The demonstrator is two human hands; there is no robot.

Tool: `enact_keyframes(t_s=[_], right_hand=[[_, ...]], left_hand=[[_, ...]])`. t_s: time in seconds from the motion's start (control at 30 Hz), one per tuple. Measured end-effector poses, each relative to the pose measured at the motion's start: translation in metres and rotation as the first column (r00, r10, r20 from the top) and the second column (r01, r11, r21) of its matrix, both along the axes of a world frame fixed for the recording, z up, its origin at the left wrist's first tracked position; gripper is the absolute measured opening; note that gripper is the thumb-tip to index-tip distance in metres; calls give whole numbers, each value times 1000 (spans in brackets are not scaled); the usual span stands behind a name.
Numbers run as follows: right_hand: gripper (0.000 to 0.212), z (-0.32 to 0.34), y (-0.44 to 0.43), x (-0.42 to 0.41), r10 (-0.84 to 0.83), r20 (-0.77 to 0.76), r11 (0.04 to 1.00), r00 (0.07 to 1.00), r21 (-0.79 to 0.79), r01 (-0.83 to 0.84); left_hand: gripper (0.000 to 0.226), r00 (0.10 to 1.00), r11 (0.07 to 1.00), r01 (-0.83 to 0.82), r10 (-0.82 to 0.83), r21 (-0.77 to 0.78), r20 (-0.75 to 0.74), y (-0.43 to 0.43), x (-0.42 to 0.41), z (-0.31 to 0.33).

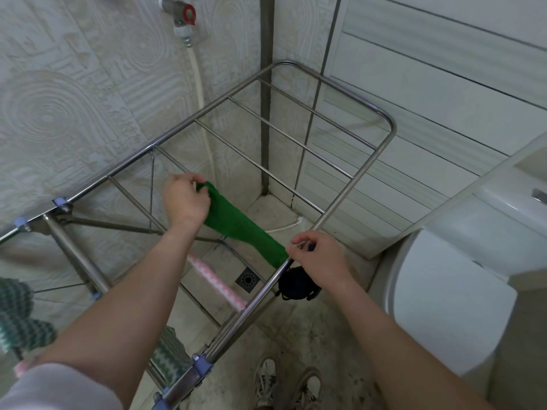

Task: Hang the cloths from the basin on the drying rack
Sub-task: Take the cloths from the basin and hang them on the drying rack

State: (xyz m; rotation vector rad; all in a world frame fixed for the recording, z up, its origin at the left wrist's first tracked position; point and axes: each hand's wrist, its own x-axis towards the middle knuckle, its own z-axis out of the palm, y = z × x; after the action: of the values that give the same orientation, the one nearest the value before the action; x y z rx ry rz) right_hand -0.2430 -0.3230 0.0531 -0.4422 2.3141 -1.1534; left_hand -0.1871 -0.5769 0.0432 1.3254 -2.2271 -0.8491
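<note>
Centre: plain bright green cloth. Below it: pink-and-white zigzag cloth. Lower left: teal-and-white zigzag cloths. Silver drying rack, lilac-blue clips. Upper left: cream wall embossed with concentric rings; red-handled tap. Lower centre: black object, possibly yellow-trimmed.

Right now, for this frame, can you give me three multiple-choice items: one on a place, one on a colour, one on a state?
1. Compared with the plain green cloth, the pink-and-white zigzag cloth hangs on the steel drying rack: A nearer the person; B farther away; C on the same rail.
2. The handle of the wall tap is: A blue; B red; C yellow.
3. The green cloth is: A bunched in one hand; B untouched; C stretched between left hand and right hand.
Key: 1 A, its rail lies closer; 2 B, red lever shows; 3 C, each hand pinches one end.
</note>
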Motion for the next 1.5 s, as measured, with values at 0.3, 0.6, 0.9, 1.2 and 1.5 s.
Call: enact_keyframes(t_s=[0.3, 0.6, 0.9, 1.2, 1.5], right_hand=[[30, -3, 1, 9, 244, -143, 961, 959, 167, -220], [20, 57, 41, -7, -85, 498, 911, 863, -312, 270], [29, 83, 74, -9, 102, 810, 636, 577, -500, 589], [17, 96, 115, -11, 92, 493, 836, 865, -510, 201], [30, 120, 139, -16, 345, -255, 933, 903, -13, -360]], left_hand=[[92, 788, 882, 465, -454, 82, 417, 55, 16, -5], [12, 882, 773, 469, -383, 428, -274, 111, 30, 58], [11, 797, 645, 596, -401, 478, -451, 203, 43, 68], [39, 730, 502, 671, -319, 545, -605, 230, 29, 120], [36, 553, 233, 804, -634, 548, -541, 228, 18, 164]])
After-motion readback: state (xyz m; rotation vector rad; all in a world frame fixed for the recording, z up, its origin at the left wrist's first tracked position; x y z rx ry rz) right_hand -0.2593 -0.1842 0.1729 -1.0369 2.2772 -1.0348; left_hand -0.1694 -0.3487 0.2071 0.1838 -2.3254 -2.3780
